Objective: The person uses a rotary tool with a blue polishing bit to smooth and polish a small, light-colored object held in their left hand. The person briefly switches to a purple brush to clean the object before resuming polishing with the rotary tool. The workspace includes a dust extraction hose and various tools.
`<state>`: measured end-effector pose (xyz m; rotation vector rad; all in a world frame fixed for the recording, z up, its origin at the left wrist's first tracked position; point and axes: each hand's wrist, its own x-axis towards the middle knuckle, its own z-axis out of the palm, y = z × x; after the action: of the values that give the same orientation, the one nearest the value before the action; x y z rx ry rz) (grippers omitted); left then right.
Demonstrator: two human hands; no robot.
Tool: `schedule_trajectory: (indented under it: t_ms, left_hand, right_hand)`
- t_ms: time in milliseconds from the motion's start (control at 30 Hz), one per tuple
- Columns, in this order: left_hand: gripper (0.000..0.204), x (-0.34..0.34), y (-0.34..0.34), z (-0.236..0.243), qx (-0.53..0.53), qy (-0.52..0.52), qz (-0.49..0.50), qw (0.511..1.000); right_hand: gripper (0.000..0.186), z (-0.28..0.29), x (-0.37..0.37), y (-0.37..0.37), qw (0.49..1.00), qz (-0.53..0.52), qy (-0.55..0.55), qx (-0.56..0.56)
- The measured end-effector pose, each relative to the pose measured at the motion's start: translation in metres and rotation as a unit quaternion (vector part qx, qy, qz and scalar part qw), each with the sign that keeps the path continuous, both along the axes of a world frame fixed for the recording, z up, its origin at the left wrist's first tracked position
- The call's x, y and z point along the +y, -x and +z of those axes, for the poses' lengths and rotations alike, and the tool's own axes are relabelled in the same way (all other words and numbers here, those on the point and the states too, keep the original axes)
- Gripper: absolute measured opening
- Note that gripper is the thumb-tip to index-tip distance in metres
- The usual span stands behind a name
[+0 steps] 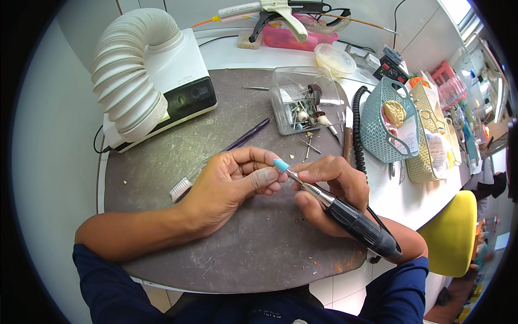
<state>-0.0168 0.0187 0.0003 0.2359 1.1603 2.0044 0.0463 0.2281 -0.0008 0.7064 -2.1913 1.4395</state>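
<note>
My right hand [338, 186] is wrapped round a black and silver rotary handpiece [350, 218]. A pointed light-blue polishing tip [280, 165] sits at its front end, aimed up and to the left. My left hand [232, 175] is closed, its thumb and fingers curled together right beside that blue tip. Whatever may lie between those fingertips is too small or hidden to make out. Pale dust covers the left thumb. Under the left wrist area lies a toothbrush [179, 189] with white bristles, and its purple handle [247, 135] shows beyond the hand.
A clear plastic box [280, 116] of small burs stands ahead, loose burs beside it. Right of it are a knife [348, 129], a coiled black cord [358, 108], a teal basket [372, 135] and a cream basket [423, 167]. A white machine with a ribbed hose [121, 75] fills the far left.
</note>
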Motion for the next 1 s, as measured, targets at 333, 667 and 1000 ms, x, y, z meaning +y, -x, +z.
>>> schedule_trajectory:
  t_ms: [333,667,1000]
  left_hand:
    - [0.019,0.0010,-0.0005,0.0042,-0.002,-0.004,0.001,1.000]
    - [0.022,0.0005,-0.0005,0.0034,0.003,0.017,-0.002,1.000]
    - [0.022,0.0016,-0.0007,0.0027,0.008,0.013,-0.002,1.000]
  right_hand:
    - [0.024,-0.0025,-0.0003,-0.0010,0.999,-0.016,0.038,-0.026]
    - [0.024,0.0007,-0.0001,-0.0011,1.000,-0.008,0.013,-0.027]
    - [0.024,0.0002,0.0017,0.0040,1.000,0.015,0.001,0.004]
